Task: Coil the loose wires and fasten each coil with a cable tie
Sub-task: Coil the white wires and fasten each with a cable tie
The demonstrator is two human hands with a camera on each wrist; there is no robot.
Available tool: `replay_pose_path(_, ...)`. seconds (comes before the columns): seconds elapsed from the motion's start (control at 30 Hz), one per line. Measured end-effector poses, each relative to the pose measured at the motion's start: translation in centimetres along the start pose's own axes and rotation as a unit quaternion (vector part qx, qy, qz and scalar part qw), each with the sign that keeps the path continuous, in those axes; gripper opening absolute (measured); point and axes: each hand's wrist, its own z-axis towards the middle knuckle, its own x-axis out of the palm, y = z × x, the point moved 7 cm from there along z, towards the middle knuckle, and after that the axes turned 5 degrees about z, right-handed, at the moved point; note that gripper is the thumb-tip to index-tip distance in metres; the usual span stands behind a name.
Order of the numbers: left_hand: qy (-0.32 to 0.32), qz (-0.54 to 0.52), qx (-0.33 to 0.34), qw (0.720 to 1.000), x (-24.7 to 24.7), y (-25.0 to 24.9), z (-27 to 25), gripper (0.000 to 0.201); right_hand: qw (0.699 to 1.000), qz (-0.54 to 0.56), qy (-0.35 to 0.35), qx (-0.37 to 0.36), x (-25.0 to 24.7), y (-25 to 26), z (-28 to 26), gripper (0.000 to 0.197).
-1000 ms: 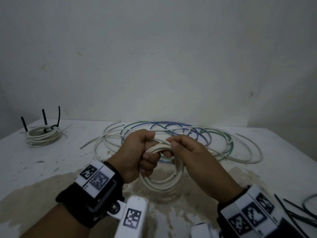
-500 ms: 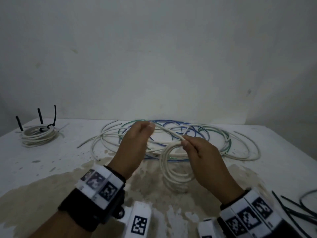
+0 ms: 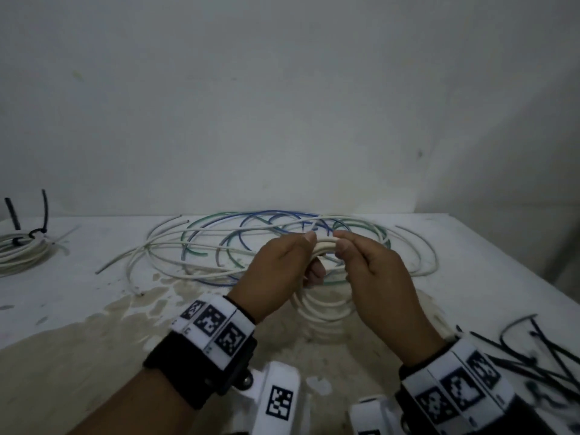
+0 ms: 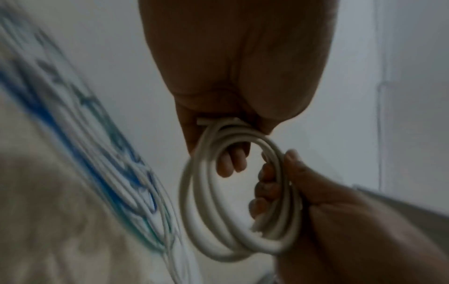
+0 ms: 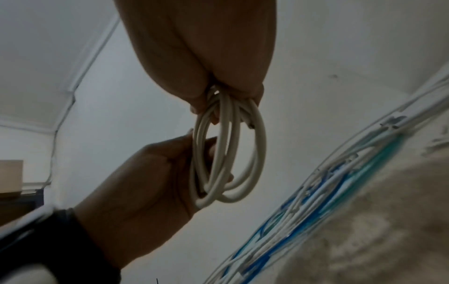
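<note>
left hand (image 3: pixel 284 265) + right hand (image 3: pixel 373 271) grip white coil (image 3: pixel 324 304) | hanging upright

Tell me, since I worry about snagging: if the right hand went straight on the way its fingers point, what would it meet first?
Probably the left hand: the right hand points leftward at it, both gripping the white coil. Depth is unclear; beyond lie the loose wires.
</note>
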Motion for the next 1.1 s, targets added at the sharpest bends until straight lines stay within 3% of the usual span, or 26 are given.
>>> replay_pose_path(0.07,0.014,-0.122,-0.069,0.990,1.6,0.2,-0.1,0.039,0.999,0.029,-0.027,0.029,-0.9,-0.7,-0.4,0.018)
replay_pose_path(0.3,-0.033,-0.226,-0.145,0.963,5.4,1.5,-0.1,0.030,0.972,0.124,-0.036,0.197,-1.8,-3.7,-2.6,0.028)
replay_pose_path(0.4,0.000,-0.292,-0.181,0.939,7.4,2.7,-0.8,0.025,0.974,0.111,-0.071,0.186,-2.3,-4.8,-3.7,0.029)
replay_pose_path(0.47,0.011,-0.265,-0.176,0.948,7.9,3.0,-1.1,0.030,0.978,0.083,-0.076,0.176,-2.8,-5.0,-4.1,0.034)
replay_pose_path(0.57,-0.010,-0.057,-0.095,0.994,7.3,2.9,-1.0,0.042,0.987,0.024,-0.050,0.154,-3.5,-4.6,-4.0,0.034)
replay_pose_path(0.63,-0.021,-0.017,-0.065,0.998,7.1,3.0,-1.0,0.043,0.990,-0.009,-0.041,0.137,-3.9,-4.2,-3.9,0.037)
replay_pose_path(0.7,0.018,-0.145,-0.112,0.983,8.2,3.4,-1.4,0.042,0.990,-0.052,-0.049,0.118,-4.4,-3.8,-3.9,0.038)
replay_pose_path(0.77,0.051,-0.280,-0.162,0.945,9.2,3.1,-1.7,0.041,0.989,-0.071,-0.067,0.112,-4.7,-3.5,-3.8,0.035)
replay_pose_path(0.87,0.067,-0.383,-0.215,0.896,9.8,2.8,-2.0,0.036,0.986,-0.084,-0.075,0.123,-4.9,-3.6,-3.7,0.034)
replay_pose_path(1.0,0.047,-0.375,-0.240,0.894,9.7,3.9,-2.0,0.034,0.980,-0.056,0.001,0.192,-4.1,-3.6,-3.9,0.044)
replay_pose_path(1.1,0.018,-0.366,-0.246,0.897,9.5,5.2,-2.1,0.031,0.958,-0.114,0.078,0.252,-5.2,-3.0,-3.9,0.062)
